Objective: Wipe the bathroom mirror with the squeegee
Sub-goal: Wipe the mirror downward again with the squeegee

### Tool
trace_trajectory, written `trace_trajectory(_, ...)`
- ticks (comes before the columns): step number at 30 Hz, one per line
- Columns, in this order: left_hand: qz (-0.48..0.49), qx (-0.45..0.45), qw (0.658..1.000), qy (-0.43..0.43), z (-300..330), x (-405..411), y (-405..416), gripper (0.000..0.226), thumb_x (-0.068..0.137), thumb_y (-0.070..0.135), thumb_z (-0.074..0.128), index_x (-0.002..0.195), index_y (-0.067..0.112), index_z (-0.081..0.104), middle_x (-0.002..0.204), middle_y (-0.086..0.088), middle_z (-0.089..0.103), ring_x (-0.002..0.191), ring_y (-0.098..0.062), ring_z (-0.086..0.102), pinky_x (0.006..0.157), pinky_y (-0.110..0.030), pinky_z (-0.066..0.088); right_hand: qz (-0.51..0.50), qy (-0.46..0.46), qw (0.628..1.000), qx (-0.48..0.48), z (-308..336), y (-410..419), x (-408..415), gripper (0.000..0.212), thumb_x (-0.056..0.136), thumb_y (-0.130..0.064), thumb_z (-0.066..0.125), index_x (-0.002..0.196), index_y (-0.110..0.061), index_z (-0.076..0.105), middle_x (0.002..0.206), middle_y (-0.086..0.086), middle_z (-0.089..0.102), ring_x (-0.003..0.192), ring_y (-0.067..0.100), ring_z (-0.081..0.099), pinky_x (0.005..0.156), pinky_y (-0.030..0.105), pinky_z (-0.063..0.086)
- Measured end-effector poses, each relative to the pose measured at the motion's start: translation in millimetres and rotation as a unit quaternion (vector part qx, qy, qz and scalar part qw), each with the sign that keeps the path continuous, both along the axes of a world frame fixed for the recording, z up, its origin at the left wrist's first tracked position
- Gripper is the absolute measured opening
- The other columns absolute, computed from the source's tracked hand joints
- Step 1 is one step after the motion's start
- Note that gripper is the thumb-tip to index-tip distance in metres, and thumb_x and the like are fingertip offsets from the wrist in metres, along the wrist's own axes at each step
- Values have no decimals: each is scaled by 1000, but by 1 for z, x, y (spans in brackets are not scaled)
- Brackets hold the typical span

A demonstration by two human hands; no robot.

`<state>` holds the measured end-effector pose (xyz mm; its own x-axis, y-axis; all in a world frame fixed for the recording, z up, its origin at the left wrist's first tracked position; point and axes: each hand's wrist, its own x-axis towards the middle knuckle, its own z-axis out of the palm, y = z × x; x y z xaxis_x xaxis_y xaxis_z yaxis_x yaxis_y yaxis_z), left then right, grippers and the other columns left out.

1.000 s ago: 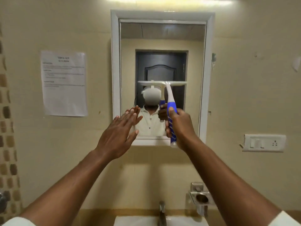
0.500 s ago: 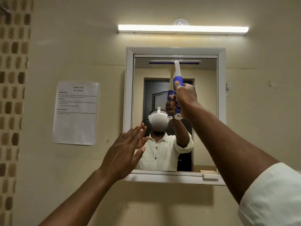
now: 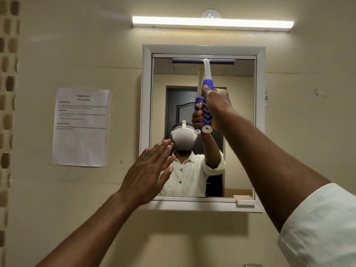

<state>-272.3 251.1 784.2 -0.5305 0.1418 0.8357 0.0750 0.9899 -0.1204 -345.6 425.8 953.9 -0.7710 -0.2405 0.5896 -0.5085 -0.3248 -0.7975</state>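
Right hand (image 3: 216,105) raised high, fist wrapped round the blue-and-white handle of the squeegee (image 3: 207,87). Blade set level across the very top of the mirror (image 3: 238,132), just under the white frame (image 3: 146,120), touching or almost touching the glass. Handle hanging down from the blade, tilted slightly, its white butt end showing below the fist. Left hand (image 3: 149,174) flat and spread, fingers together and pointing up, held before the lower left corner of the mirror; contact with the glass cannot be told. White sleeve (image 3: 319,226) at the right forearm. Lit tube lamp (image 3: 212,23) above the frame. Printed paper sheet (image 3: 81,128) stuck to the beige wall (image 3: 77,45), left of the mirror.
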Motion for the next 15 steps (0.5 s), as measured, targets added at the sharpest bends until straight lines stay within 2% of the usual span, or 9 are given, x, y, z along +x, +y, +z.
trace_trajectory(4,17,17,1000,15,6,1,1,61,93,52,15,148,28,1,153,15,-4,141,2,-5,111,-18,-11,2,1,1000,8,-14,-1,7,24,99,-30,43,115,-12,42,66,3,50,50,11,48,48,21,46)
trace_trajectory(8,45,41,998,29,18,4,1,63,92,54,14,148,27,2,156,11,-1,140,0,-7,114,-24,-7,9,-12,1000,15,-31,-2,12,12,99,-30,43,96,-19,44,66,3,49,52,12,48,53,24,45)
trace_trajectory(12,56,47,997,33,31,12,5,66,90,58,10,149,26,7,159,5,5,142,-4,-2,113,-26,-7,-16,-34,999,22,-48,-4,16,28,98,-28,45,115,-7,47,68,4,50,53,13,48,55,26,46)
trace_trajectory(15,51,46,997,34,33,20,10,66,91,58,11,148,25,8,159,4,7,144,-7,1,115,-28,-2,-29,-50,998,34,-63,-4,19,34,98,-31,44,120,-5,48,69,5,51,53,14,49,56,28,46)
